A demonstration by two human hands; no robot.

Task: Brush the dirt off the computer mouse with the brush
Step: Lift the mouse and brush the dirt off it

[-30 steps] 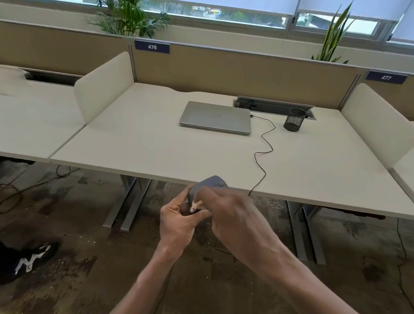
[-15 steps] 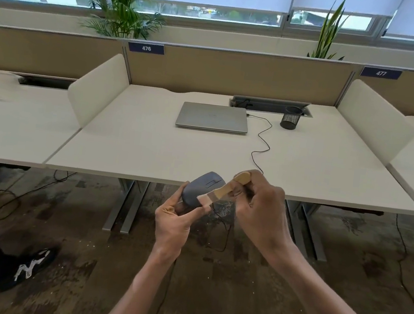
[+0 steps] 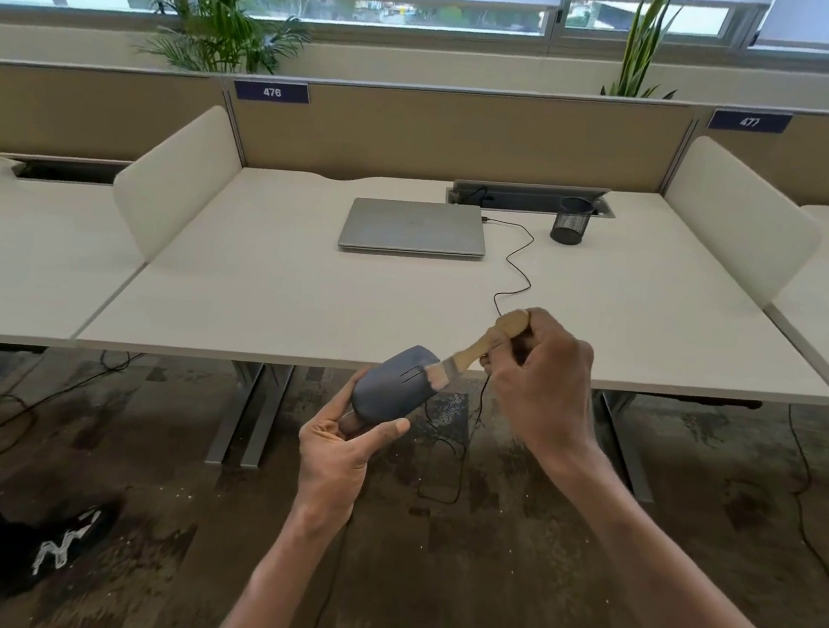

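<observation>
My left hand (image 3: 337, 452) grips a grey computer mouse (image 3: 394, 386) by its rear end, holding it in the air in front of the desk's near edge. Its black cable (image 3: 516, 268) runs up across the desk to the laptop. My right hand (image 3: 542, 380) holds a small wooden-handled brush (image 3: 481, 347) by the handle. The pale bristles touch the mouse's front right side, near the buttons.
The white desk (image 3: 300, 301) carries a closed silver laptop (image 3: 414, 227) and a black mesh pen cup (image 3: 573, 221). White side dividers flank the desk. Someone's black shoe (image 3: 60, 544) shows on the floor at the lower left. Loose cables lie under the desk.
My right hand has drawn back to the right, uncovering the brush and the mouse's top. The bristles have moved along the mouse towards its front right side.
</observation>
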